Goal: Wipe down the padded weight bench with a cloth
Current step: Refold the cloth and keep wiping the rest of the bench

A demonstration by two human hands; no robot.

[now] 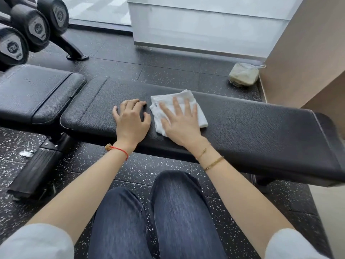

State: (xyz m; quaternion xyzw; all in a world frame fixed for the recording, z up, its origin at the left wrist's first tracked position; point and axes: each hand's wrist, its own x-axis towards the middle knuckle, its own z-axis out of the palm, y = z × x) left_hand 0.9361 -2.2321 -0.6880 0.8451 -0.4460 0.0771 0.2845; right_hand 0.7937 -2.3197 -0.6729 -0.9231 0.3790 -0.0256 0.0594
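Cloth [179, 109] – one – under flat right hand [179, 124]; left hand [130, 120] fingers spread on bench [261, 128]

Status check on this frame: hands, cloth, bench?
Right hand flat on white cloth, pressing it to bench pad. Left hand bare on pad beside it. Nothing blocking.

Unreadable numbers on dumbbells [33, 25]

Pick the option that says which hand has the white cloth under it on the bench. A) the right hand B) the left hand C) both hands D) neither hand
A: the right hand lies flat with spread fingers on the white cloth on the bench pad, while the left hand rests beside the cloth on bare padding.
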